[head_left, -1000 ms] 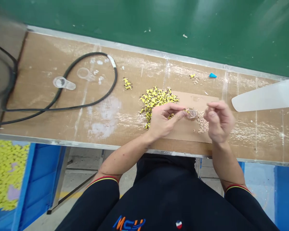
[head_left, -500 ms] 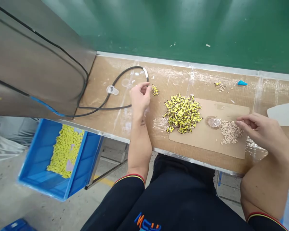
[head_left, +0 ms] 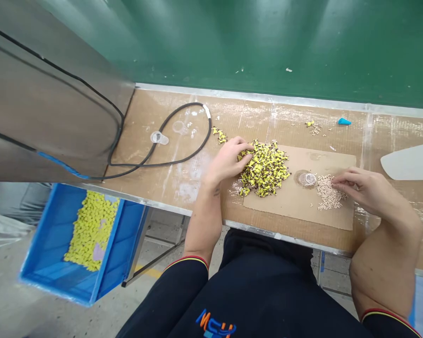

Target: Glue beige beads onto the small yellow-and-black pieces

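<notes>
My left hand (head_left: 230, 159) rests on the left edge of a heap of small yellow-and-black parts (head_left: 266, 168), its fingers curled into the heap. My right hand (head_left: 362, 188) lies over the right side of a little pile of pale beige pins (head_left: 326, 197), fingertips pinched together on them. Between the two piles a small clear round cup (head_left: 306, 179) sits on a sheet of brown cardboard (head_left: 296, 206).
The wooden bench (head_left: 183, 178) carries a looped black cable (head_left: 183, 141), two clear plastic pieces (head_left: 158, 137), a few stray yellow parts (head_left: 219, 134), a blue scrap (head_left: 344, 121) and a white plastic shape (head_left: 409, 162). A metal housing (head_left: 49, 108) stands left. Below it is a blue bin (head_left: 127, 244) of yellow pieces.
My left hand has come back from the stray parts near the cable to the yellow heap. My right hand has dropped onto the beige pins. The view shifted slightly.
</notes>
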